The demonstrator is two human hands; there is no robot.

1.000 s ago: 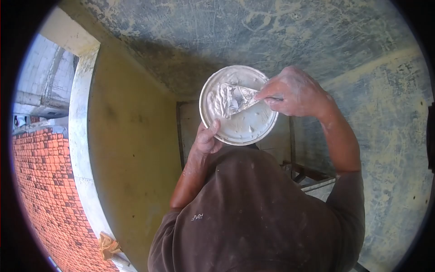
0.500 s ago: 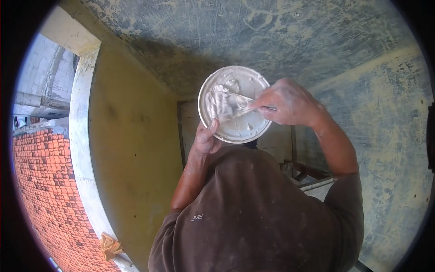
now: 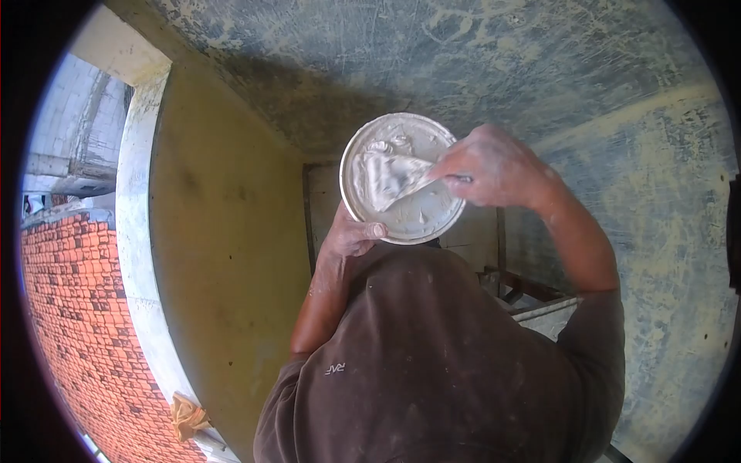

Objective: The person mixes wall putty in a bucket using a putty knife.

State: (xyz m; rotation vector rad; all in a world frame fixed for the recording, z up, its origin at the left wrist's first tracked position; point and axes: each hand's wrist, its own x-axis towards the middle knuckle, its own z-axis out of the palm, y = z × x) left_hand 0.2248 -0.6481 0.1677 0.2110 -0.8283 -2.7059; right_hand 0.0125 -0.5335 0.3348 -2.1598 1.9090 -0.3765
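Observation:
My left hand (image 3: 355,234) grips a round white lid (image 3: 437,220) from below, its thumb over the lower left rim and its other fingers hidden. Thick white putty (image 3: 400,141) lies smeared and heaped on the lid's upper and left part. In my right hand (image 3: 496,168) is a putty knife (image 3: 417,182), held by its handle, most of which the fingers cover. Its wide blade is coated with putty and rests over the lid, seemingly touching it. White residue marks both hands.
A patchy grey surface (image 3: 340,46) spans the top, and a similar wall (image 3: 671,255) stands at right. A yellowish wall (image 3: 228,231) is on the left, beside a pale frame edge (image 3: 139,231) with a tan cloth (image 3: 187,417). Orange roof tiles (image 3: 73,285) show outside.
The putty knife has turned and shifted on the lid, gathering the putty differently. My left thumb has swung from pointing upward to lying sideways at the rim. The lid has moved slightly right.

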